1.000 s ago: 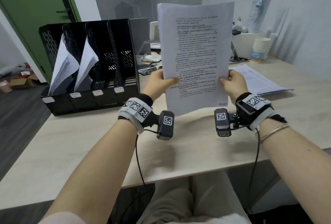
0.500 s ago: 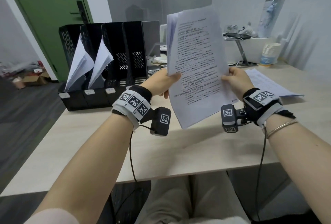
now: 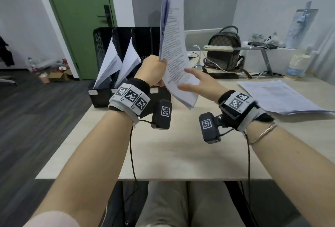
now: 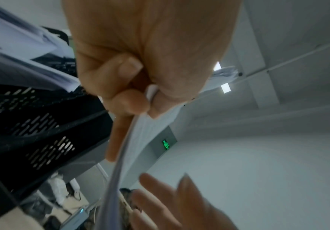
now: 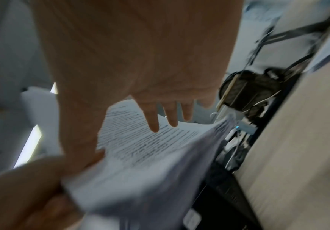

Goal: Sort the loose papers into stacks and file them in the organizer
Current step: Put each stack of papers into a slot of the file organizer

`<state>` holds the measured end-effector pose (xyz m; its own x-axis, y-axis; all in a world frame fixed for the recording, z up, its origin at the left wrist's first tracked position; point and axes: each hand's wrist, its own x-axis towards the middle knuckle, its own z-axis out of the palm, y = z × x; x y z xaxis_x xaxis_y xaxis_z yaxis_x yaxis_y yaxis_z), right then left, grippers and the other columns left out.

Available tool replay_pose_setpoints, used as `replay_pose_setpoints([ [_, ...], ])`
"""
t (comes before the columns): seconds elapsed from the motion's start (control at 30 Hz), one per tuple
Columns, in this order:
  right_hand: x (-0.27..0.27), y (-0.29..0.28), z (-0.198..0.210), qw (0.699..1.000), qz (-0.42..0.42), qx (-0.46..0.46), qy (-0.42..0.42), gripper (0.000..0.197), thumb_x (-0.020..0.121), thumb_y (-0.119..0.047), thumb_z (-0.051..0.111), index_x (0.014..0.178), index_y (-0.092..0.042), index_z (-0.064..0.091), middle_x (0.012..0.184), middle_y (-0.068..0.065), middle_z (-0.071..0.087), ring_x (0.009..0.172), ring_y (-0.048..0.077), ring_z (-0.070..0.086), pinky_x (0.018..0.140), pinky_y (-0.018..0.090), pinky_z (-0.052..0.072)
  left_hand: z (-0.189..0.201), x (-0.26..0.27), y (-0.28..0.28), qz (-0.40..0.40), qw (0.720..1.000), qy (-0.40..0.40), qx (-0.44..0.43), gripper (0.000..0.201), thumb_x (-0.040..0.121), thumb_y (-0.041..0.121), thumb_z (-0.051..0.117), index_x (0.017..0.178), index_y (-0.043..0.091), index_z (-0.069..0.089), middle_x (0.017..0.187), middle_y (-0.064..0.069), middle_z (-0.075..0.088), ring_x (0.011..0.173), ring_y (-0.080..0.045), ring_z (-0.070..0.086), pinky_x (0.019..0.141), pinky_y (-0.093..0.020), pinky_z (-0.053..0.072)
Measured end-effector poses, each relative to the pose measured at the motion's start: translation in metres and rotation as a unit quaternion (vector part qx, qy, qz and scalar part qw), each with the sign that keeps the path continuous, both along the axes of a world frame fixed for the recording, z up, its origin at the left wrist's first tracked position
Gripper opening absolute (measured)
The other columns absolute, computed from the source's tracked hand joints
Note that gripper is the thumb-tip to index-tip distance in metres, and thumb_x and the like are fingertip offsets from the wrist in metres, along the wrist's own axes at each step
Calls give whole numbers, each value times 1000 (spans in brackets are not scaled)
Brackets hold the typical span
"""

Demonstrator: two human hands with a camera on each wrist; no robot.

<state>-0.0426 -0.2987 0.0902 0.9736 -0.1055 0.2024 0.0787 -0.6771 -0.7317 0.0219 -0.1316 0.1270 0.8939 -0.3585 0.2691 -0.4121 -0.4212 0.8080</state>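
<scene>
Head view: two organizer (image 3: 101, 98) slots filled; left hand (image 3: 152, 71) grips a stack (image 3: 172, 45), right hand (image 3: 197, 83) released; papers (image 3: 277, 96) remain on the surface (image 3: 172, 154), right.

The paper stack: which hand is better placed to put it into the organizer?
Probably the left hand. It already grips the stack and is right beside the organizer; the right hand is open with straight fingers.

- A green door (image 3: 81, 18) stands far left between pale walls (image 3: 21, 18).
- Dark wood-look floor (image 3: 36, 118) lies left of the light counter (image 3: 172, 154).
- A grey panel wall (image 3: 199, 0) rises behind.
</scene>
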Motion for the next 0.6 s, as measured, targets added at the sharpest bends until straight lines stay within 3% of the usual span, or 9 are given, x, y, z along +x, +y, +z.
replay_pose_setpoints([
  [0.13, 17, 30, -3, 996, 63, -60, 22, 94, 73, -44, 75, 149, -25, 22, 152, -2, 26, 132, 16, 37, 96, 25, 38, 15, 7, 13, 74, 997, -22, -16, 23, 98, 22, 36, 103, 9, 55, 75, -4, 61, 43, -12, 54, 32, -15, 36],
  [0.17, 22, 35, -4, 995, 76, -63, 22, 94, 74, -40, 76, 148, -26, 21, 152, -2, 26, 130, 17, 38, 93, 24, 42, 18, 8, 16, 92, 995, -29, -17, 23, 97, 20, 37, 103, 7, 55, 81, -7, 63, 47, -15, 57, 35, -17, 40],
  [0.23, 32, 45, -8, 993, 89, -77, 3, 87, 78, -33, 72, 148, -25, 22, 152, -1, 28, 131, 16, 37, 94, 22, 36, 25, 11, 24, 120, 991, -52, 0, 26, 94, 15, 37, 97, 0, 57, 90, -17, 66, 63, -26, 64, 48, -25, 50],
  [0.27, 37, 50, -8, 992, 91, -83, -12, 81, 81, -30, 69, 148, -24, 24, 151, 0, 31, 132, 16, 37, 97, 21, 32, 28, 13, 28, 131, 989, -62, 5, 26, 93, 14, 36, 91, -1, 57, 87, -20, 66, 67, -30, 66, 50, -26, 51],
  [0.33, 46, 58, -11, 992, 104, -62, -34, 69, 85, -21, 63, 146, -22, 31, 146, 1, 40, 128, 15, 42, 100, 23, 34, 33, 17, 36, 159, 985, -71, 9, 24, 92, 15, 34, 85, 3, 54, 70, -14, 64, 53, -22, 65, 38, -16, 39],
  [0.43, 59, 68, -18, 992, 113, 0, -60, 53, 88, -15, 59, 139, -17, 44, 134, 0, 53, 115, 10, 51, 90, 17, 42, 36, 26, 45, 193, 978, -80, 18, 27, 94, 16, 34, 86, 1, 55, 58, -7, 57, 27, -7, 49, 28, -12, 27],
  [0.53, 73, 73, -27, 988, 92, 76, -103, 33, 91, -14, 59, 123, -9, 60, 112, 5, 65, 98, 13, 60, 68, 1, 43, 36, 37, 50, 201, 975, -92, 16, 30, 95, 18, 34, 88, 0, 57, 62, -8, 59, 38, -12, 54, 34, -14, 37],
  [0.6, 83, 75, -32, 987, 77, 64, -127, 21, 92, -16, 57, 110, -10, 66, 97, 3, 67, 87, 14, 62, 63, 3, 42, 36, 46, 51, 205, 973, -101, 16, 32, 95, 20, 34, 90, 0, 59, 73, -9, 62, 48, -19, 59, 44, -22, 46],
])
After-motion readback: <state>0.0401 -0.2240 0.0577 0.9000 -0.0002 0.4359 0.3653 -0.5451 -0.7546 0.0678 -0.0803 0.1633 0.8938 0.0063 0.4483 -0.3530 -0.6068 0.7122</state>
